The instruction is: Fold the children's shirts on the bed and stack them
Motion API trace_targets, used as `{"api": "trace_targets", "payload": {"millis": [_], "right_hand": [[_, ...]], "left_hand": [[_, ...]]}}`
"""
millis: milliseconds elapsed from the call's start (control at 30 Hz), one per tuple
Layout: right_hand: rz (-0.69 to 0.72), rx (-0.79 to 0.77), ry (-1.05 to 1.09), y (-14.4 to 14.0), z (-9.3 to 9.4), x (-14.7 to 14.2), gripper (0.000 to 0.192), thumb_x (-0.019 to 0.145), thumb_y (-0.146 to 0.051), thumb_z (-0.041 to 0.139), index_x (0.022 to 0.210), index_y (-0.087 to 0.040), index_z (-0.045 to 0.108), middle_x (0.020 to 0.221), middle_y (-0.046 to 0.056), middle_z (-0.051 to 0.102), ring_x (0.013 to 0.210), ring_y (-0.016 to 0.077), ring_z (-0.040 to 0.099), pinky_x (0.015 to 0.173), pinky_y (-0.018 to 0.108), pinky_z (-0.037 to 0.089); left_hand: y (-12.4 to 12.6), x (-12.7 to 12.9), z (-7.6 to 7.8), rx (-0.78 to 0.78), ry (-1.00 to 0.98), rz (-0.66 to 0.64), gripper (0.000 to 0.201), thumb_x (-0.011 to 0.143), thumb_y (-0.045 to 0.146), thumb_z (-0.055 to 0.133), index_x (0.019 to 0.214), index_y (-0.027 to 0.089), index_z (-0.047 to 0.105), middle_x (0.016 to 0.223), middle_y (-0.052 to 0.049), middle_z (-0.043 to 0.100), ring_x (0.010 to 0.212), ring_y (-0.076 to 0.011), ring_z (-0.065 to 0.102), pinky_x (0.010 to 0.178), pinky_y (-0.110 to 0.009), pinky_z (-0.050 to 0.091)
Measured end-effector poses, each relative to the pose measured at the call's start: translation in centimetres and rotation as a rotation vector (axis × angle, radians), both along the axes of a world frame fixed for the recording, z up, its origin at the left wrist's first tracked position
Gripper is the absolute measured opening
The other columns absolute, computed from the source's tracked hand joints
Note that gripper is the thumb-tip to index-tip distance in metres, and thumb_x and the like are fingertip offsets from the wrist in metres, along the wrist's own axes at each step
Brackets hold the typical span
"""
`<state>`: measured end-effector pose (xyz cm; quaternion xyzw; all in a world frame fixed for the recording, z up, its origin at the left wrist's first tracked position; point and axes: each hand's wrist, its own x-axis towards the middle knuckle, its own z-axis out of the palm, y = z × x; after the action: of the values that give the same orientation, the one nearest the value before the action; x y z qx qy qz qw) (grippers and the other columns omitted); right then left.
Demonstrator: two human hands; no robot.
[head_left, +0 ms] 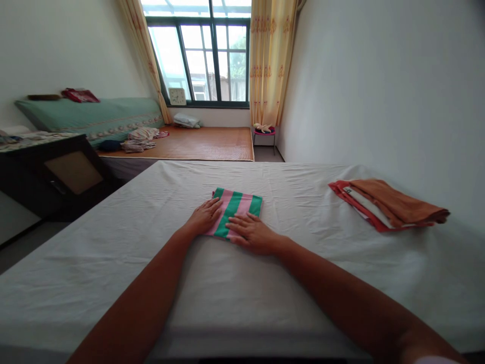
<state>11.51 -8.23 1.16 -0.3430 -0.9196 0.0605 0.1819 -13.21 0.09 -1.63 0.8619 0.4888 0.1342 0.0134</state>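
A folded piece of cloth with pink and green stripes, perhaps a garment, lies flat in front of me on a white-sheeted surface. My left hand rests on its left edge, fingers stretched out. Flat across the lower right part of the same cloth lies my right hand, its fingers spread. Neither hand grips the fabric. Off to the right sits a stack of folded clothes, orange-brown on top with white and red layers beneath, apart from both hands.
A white wall borders the right side. Beyond the sheet stands a bed with a brown mat, with crumpled clothes on its left. A dark cabinet is at left. By the curtain stands a small stool.
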Motion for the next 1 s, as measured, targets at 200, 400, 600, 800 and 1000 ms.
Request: {"api": "trace_targets", "payload": {"millis": [200,400,600,800,1000], "right_hand": [[-0.204,-0.082,0.291,1.7,-0.2,1.1,0.036,0.097,-0.034,0.038,0.119,-0.020,0.063,0.120,0.009,0.066,0.116,0.0206,0.056,0.104,0.038,0.038],[-0.478,-0.261,0.591,4.4,-2.1,3.1,0.061,0.079,-0.031,0.063,0.136,-0.017,0.044,0.134,0.015,0.054,0.126,0.0286,0.048,0.106,0.049,0.037],[-0.446,-0.751,1.209,2.9,-0.7,1.1,0.069,0.067,-0.035,0.075,0.128,-0.022,0.045,0.131,0.010,0.056,0.111,0.0229,0.060,0.086,0.036,0.054],[-0.331,-1.178,1.292,1.6,0.5,0.4,0.039,0.074,-0.044,0.072,0.100,-0.018,0.061,0.097,0.009,0.070,0.078,0.0202,0.068,0.066,0.035,0.058],[-0.333,-1.252,1.274,1.9,-0.3,0.1,0.028,0.074,-0.030,0.070,0.097,-0.016,0.062,0.089,0.008,0.071,0.075,0.0196,0.068,0.068,0.035,0.058]], "left_hand": [[0.0,-0.2,0.0,-0.008,-0.028,-0.002,0.057,0.096,0.046,0.024,0.139,0.016,0.046,0.147,-0.009,0.044,0.138,-0.0211,0.034,0.117,-0.040,0.024],[0.0,0.0,0.3,-0.039,-0.083,-0.017,0.058,0.095,0.046,0.026,0.138,0.013,0.048,0.145,-0.012,0.045,0.137,-0.0244,0.035,0.116,-0.042,0.025],[-0.5,0.2,0.8,-0.060,-0.107,-0.028,0.057,0.095,0.044,0.029,0.137,0.011,0.049,0.144,-0.015,0.045,0.136,-0.0264,0.037,0.115,-0.043,0.027],[-0.8,0.5,1.2,-0.053,-0.148,-0.072,0.053,0.094,0.043,0.035,0.134,0.013,0.053,0.142,-0.014,0.048,0.133,-0.0259,0.040,0.114,-0.043,0.030],[-1.4,0.6,2.1,-0.080,-0.206,-0.150,0.055,0.091,0.052,0.039,0.130,0.018,0.057,0.137,-0.010,0.053,0.133,-0.0251,0.041,0.115,-0.041,0.029]]}}
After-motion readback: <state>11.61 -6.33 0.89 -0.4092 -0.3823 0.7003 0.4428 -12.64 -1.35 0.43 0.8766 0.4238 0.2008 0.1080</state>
